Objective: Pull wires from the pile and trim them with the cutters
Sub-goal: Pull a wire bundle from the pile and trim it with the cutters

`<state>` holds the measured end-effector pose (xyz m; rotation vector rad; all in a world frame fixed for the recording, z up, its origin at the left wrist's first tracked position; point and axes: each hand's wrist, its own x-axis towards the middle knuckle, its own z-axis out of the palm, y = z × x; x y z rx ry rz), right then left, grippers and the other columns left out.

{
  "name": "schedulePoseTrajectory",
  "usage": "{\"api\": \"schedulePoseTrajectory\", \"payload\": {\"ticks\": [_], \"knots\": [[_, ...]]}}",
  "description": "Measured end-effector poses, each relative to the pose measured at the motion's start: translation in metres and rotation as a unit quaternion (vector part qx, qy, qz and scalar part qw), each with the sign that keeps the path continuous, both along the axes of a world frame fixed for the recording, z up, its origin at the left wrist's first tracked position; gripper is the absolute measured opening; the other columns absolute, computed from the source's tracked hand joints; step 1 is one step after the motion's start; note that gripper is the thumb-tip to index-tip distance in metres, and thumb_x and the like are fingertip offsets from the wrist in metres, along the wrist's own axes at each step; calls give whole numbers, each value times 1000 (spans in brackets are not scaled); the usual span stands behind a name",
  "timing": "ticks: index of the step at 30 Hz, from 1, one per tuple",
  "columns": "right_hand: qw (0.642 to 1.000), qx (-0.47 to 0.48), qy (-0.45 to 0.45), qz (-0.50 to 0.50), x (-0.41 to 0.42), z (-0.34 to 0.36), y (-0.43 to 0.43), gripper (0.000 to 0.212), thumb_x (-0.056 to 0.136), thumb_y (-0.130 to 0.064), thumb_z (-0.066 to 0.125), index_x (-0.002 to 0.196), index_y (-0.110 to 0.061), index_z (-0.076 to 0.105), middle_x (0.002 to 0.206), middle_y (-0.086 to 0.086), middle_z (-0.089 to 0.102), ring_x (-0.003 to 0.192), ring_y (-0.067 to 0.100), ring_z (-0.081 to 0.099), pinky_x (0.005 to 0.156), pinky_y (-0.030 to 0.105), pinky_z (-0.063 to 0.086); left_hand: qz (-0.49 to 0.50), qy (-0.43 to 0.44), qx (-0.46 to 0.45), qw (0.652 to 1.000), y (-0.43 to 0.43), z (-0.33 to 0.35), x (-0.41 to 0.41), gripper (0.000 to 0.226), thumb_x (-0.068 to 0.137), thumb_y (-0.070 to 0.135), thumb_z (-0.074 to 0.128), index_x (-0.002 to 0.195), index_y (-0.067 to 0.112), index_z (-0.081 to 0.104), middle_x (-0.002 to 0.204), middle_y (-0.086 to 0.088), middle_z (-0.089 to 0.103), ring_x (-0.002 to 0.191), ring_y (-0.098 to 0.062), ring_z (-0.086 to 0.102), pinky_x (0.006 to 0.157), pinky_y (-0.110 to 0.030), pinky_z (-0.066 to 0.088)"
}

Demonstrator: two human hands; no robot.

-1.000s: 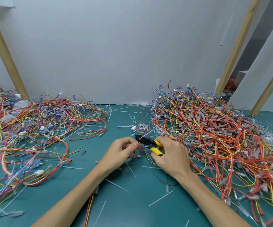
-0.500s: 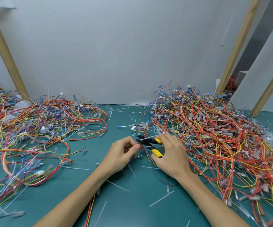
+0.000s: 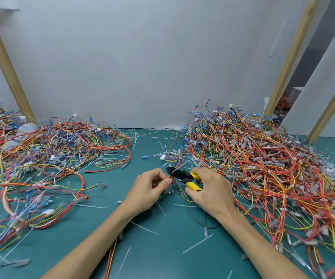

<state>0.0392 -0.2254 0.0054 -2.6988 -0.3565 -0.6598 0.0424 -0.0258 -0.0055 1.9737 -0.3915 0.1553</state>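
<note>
Near the middle of the teal desk (image 3: 158, 250), the right hand (image 3: 209, 195) is gripping the yellow handles of the cutters (image 3: 182, 175), its fingers curling round them and the black head pointing toward the left edge. The left hand (image 3: 149, 191) is pinching a small bundle of wires (image 3: 174, 185) right at the blades. The big pile (image 3: 263, 170) is lying along the right edge, just beside the right hand. A looser heap (image 3: 51, 158) is sprawling by the left edge, with white offcuts (image 3: 197, 243) lying scattered between.
</note>
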Motion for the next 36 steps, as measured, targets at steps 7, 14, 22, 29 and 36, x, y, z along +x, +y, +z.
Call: {"api": "schedulePoseTrajectory", "payload": {"ticks": [7, 14, 22, 29, 36], "knots": [[1000, -13, -2, -8, -1, 1, 0, 24, 72, -48, 66, 87, -29, 60, 73, -10, 57, 71, 17, 55, 57, 27, 33, 3, 2, 0, 1000, -1, 2, -2, 21, 95, 20, 61, 78, 8, 60, 61, 14, 66, 57, -4, 54, 59, -16, 41], [1000, -12, -8, -11, 0, -1, 0, 29, 69, -52, 53, 85, -29, 59, 72, -9, 59, 69, 17, 55, 53, 27, 37, 6, 8, 0, 1000, -1, 2, -1, 21, 94, 23, 62, 77, 11, 61, 61, 13, 66, 57, -7, 53, 58, -19, 41], [1000, -8, -9, 1, 1, -1, 0, 27, 70, -50, 55, 86, -29, 59, 71, -9, 58, 67, 16, 52, 53, 27, 38, 10, 10, -3, 1000, -1, 1, -1, 21, 95, 24, 61, 79, 10, 62, 60, 16, 65, 53, -4, 50, 54, -15, 37], [1000, 0, 1, 15, 2, -3, 1, 21, 80, -40, 66, 93, -25, 61, 78, -6, 57, 71, 18, 50, 55, 29, 32, 9, 10, -14, 1000, -1, 1, -1, 17, 95, 24, 62, 80, 16, 66, 59, 10, 64, 54, -4, 49, 55, -17, 37], [996, -69, -64, 12, 3, -2, 1, 40, 71, -28, 86, 105, -17, 69, 86, 0, 65, 79, 25, 61, 70, 35, 50, 18, 8, -9, 1000, 0, 0, 0, 17, 94, 24, 62, 78, 20, 66, 59, 7, 63, 56, -8, 49, 58, -25, 40]]}}
